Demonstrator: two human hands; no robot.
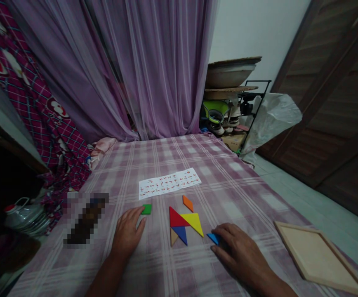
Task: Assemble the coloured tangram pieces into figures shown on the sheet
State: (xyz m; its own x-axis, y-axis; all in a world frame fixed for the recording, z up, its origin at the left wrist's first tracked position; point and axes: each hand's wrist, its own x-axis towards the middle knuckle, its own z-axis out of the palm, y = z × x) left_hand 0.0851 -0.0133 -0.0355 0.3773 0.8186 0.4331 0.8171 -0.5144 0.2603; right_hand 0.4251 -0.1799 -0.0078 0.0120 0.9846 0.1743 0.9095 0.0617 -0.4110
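Note:
My left hand [129, 229] lies on the cloth with its fingertips touching the left edge of a green square tangram piece [147, 209]; its thumb is held apart. My right hand [236, 249] has its fingers and thumb closed around a light blue triangle [213, 238], partly hidden by the fingers. Between the hands, a red triangle [177, 218], a yellow triangle [195, 222], a dark blue triangle [180, 234] and a small wood-coloured triangle [173, 236] lie against one another. An orange parallelogram [188, 203] sits apart, just above the yellow one.
A white sheet [169, 183] printed with small coloured figures lies beyond the pieces. A shallow wooden tray [305, 274] rests at the right edge of the checked cloth [154, 154]. Purple curtains [154, 70] hang behind, beside a rack with shoes and basins. A blurred-out patch is at left.

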